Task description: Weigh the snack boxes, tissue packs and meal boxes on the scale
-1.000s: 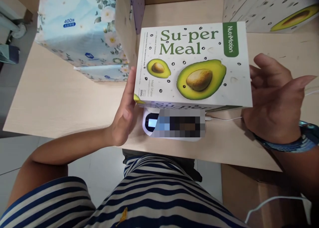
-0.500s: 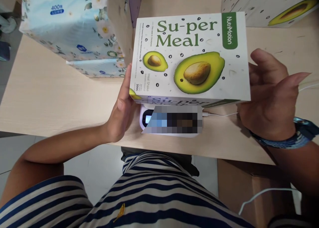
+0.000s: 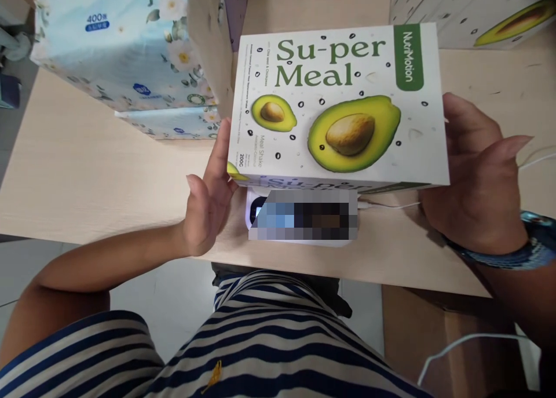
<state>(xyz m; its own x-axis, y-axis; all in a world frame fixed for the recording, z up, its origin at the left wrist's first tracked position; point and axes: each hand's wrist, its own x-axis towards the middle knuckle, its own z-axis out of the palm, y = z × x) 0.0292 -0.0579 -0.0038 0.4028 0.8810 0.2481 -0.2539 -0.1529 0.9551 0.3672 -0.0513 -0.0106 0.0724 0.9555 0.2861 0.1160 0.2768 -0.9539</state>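
Note:
A white Su-per Meal box (image 3: 278,154) with avocado pictures lies face up between my two hands. My left hand (image 3: 207,210) has its fingers against the box's left end, with the thumb standing away. At the right end my right hand (image 3: 475,181) grips the box, its fingers partly hidden behind it and its thumb raised. Beneath the box's near edge is a white device (image 3: 347,243) with a small lit display, partly covered by a pixelated patch; how far the box is above it I cannot tell.
Blue floral tissue packs (image 3: 117,50) are stacked at the left. More avocado-printed boxes (image 3: 460,15) stand at the back right. A white cable (image 3: 393,205) runs right from the device across the wooden table (image 3: 108,183). Below the table's edge is a cardboard box (image 3: 412,328).
The box has shifted slightly right and appears a little larger, closer to me. My left thumb has spread further from the fingers. My right hand has moved slightly down with the box.

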